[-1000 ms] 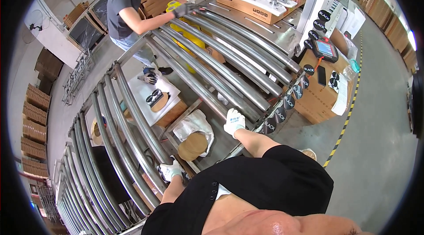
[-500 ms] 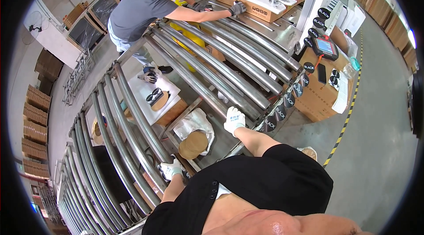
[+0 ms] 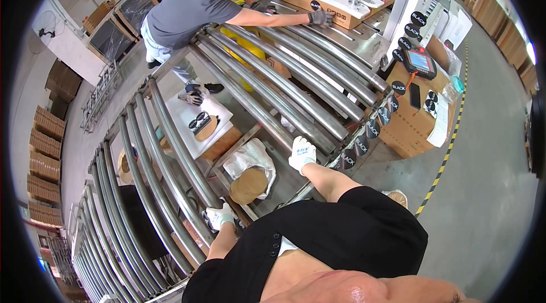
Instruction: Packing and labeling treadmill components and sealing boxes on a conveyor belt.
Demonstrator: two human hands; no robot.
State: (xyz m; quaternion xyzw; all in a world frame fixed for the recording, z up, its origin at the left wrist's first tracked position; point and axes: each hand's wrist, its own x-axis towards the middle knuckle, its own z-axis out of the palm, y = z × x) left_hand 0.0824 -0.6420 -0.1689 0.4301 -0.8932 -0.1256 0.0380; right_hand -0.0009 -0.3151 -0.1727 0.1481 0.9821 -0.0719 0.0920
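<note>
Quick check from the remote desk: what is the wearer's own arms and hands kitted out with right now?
Both hands wear white knit work gloves: the left hand and the right hand. The left glove shows a dark patch on its back. Forearms are bare, with no watch or cable visible. Short black sleeves of a black top end above the elbows.

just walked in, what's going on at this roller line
A person in white gloves leans over a steel roller conveyor. The left hand rests on the near rail, the right hand on the frame by the rollers. Across the conveyor, a co-worker's gloved hand touches a cardboard box.
</note>
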